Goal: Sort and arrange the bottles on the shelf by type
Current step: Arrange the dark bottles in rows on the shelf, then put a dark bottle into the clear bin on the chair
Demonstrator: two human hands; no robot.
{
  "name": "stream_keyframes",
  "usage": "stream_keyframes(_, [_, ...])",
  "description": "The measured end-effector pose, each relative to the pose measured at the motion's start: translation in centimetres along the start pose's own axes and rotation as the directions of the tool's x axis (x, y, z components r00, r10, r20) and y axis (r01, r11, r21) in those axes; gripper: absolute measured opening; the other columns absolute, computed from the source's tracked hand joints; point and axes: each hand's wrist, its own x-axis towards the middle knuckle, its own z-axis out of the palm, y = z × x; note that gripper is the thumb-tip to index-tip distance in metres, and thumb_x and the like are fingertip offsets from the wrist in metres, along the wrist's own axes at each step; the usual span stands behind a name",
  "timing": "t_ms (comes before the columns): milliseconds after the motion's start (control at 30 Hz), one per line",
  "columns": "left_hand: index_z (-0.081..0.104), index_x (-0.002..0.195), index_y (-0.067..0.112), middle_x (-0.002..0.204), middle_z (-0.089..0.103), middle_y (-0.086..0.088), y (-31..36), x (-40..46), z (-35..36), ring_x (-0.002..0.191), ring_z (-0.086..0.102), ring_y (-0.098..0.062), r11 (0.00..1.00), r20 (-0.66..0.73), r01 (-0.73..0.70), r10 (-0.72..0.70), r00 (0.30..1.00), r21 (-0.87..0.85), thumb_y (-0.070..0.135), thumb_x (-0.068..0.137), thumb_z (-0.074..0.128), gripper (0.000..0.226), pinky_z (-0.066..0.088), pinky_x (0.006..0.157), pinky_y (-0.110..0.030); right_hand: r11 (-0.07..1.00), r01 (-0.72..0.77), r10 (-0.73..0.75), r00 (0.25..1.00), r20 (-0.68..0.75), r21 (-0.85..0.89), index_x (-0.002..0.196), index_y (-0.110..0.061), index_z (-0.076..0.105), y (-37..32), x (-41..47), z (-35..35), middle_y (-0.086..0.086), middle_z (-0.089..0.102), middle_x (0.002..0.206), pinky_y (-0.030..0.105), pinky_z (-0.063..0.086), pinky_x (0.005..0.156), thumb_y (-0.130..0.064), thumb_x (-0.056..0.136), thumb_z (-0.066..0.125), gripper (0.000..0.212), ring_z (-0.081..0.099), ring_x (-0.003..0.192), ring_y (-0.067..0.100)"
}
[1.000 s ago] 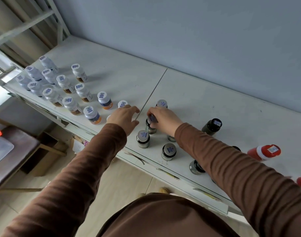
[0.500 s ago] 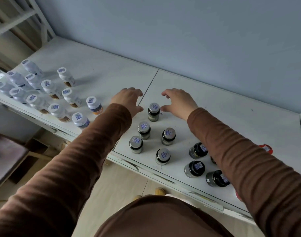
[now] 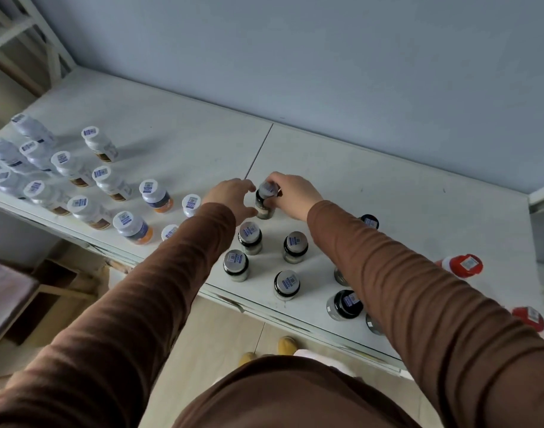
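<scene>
With the right hand [image 3: 295, 196] pinching the silver-capped jar [image 3: 266, 200] at its cap and the left hand [image 3: 233, 197] cupped half-open against its side, both should lower it upright onto the shelf [image 3: 388, 193] just beyond the four matching jars [image 3: 250, 237] nearest the wrists.

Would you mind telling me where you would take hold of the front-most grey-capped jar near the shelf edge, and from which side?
Probably by the round cap of the grey-capped jar, coming straight down from above. It stands upright with its cap facing up, and the neighbouring jars leave open gaps around it, so a top grip, fingers spread around the rim, looks easiest.
</scene>
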Motion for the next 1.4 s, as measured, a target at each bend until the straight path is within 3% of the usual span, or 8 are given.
stream_keyframes(100, [0.060, 0.122, 0.021, 0.116, 0.066, 0.000, 0.0, -1.9, -1.4, 0.106, 0.061, -0.021, 0.963, -0.158, -0.051, 0.009, 0.987, -0.263, 0.030, 0.075, 0.079, 0.051, 0.047, 0.091, -0.035, 0.966, 0.025, -0.019, 1.000, -0.025, 0.258, 0.122, -0.012, 0.060, -0.9, -0.4, -3.8, 0.007, 0.065, 0.119, 0.037, 0.049, 0.092, -0.026, 0.088, 0.070, 0.039, 0.061, 0.106, 0.023])
stream_keyframes(233, [0.057, 0.116, 0.025, 0.109, 0.066, 0.009, 1.5, -4.8, -2.7, 0.100, 0.063, -0.008, 0.772, -0.324, -0.162, -0.060, 0.944, -0.615, 0.025, 0.072, 0.082, 0.051, 0.052, 0.086, -0.031, 0.672, -0.018, -0.110, 0.986, 0.124, 0.741, 0.129, -0.004, 0.055, -1.4, -1.5, -8.1, 0.010, 0.063, 0.119, 0.033, 0.056, 0.091, -0.011, 0.095, 0.063, 0.036, 0.063, 0.105, 0.019])
stream_keyframes(567, [0.055, 0.110, 0.022, 0.107, 0.066, 0.002, 3.8, -8.8, -3.6, 0.094, 0.067, -0.018, 0.581, -0.488, -0.303, -0.189, 0.852, -0.755, 0.022, 0.073, 0.083, 0.045, 0.056, 0.083, -0.034, 0.520, 0.049, -0.325, 0.935, 0.144, 0.853, 0.140, -0.011, 0.048, -3.1, -3.8, -10.6, 0.008, 0.059, 0.119, 0.038, 0.053, 0.098, -0.005, 0.099, 0.054, 0.043, 0.061, 0.108, 0.019])
stream_keyframes(767, [0.059, 0.113, -0.001, 0.103, 0.066, -0.023, 4.4, -9.3, -4.3, 0.090, 0.070, -0.027, -0.215, -0.077, -0.093, -0.080, 0.994, -0.972, 0.024, 0.096, 0.054, 0.031, 0.057, 0.083, -0.030, 0.535, 0.028, -0.174, 0.982, 0.078, 0.844, 0.101, -0.014, 0.059, -5.0, -4.9, -11.3, -0.001, 0.060, 0.090, 0.025, 0.047, 0.065, -0.033, 0.092, 0.068, 0.022, 0.055, 0.074, 0.013])
stream_keyframes(900, [0.060, 0.109, 0.001, 0.088, 0.071, -0.015, 5.4, -9.7, -4.5, 0.078, 0.071, -0.019, -0.412, 0.080, 0.086, 0.032, 0.996, -0.907, 0.037, 0.100, 0.038, 0.044, 0.058, 0.074, -0.024, 0.638, 0.056, -0.114, 0.993, 0.023, 0.768, 0.093, -0.014, 0.050, -6.5, -5.2, -11.3, -0.001, 0.055, 0.083, 0.026, 0.040, 0.058, -0.048, 0.085, 0.071, 0.041, 0.046, 0.065, 0.013])
stream_keyframes(1133, [0.055, 0.121, 0.000, 0.109, 0.066, -0.021, 4.5, -10.4, -4.3, 0.094, 0.069, -0.024, -0.348, -0.064, -0.075, -0.042, 0.997, -0.934, 0.015, 0.092, 0.057, 0.033, 0.057, 0.087, -0.028, 0.604, 0.101, -0.208, 0.978, 0.034, 0.790, 0.111, -0.015, 0.066, -6.4, -5.9, -11.2, 0.002, 0.069, 0.105, 0.031, 0.050, 0.082, -0.040, 0.094, 0.063, 0.030, 0.063, 0.092, 0.014])
stream_keyframes(1267, [0.054, 0.118, 0.004, 0.101, 0.067, -0.009, 3.0, -12.7, -5.1, 0.087, 0.067, -0.015, 0.067, -0.212, -0.203, -0.170, 0.962, -0.977, -0.005, 0.082, 0.068, 0.039, 0.054, 0.074, -0.023, 0.661, 0.157, -0.283, 0.958, 0.050, 0.734, 0.134, -0.021, 0.058, -7.7, -5.4, -9.1, 0.005, 0.064, 0.126, 0.038, 0.055, 0.095, -0.035, 0.092, 0.067, 0.046, 0.063, 0.113, 0.018])
stream_keyframes(1400, [0.054, 0.118, 0.009, 0.112, 0.060, -0.015, -0.7, -16.3, -5.1, 0.096, 0.064, -0.021, 0.311, -0.285, -0.186, -0.314, 0.905, -0.932, -0.001, 0.074, 0.079, 0.051, 0.055, 0.084, -0.033, 0.671, 0.269, -0.397, 0.917, 0.028, 0.691, 0.122, -0.012, 0.063, -11.8, -5.4, -6.0, 0.004, 0.067, 0.112, 0.040, 0.057, 0.092, -0.023, 0.087, 0.075, 0.039, 0.065, 0.102, 0.017])
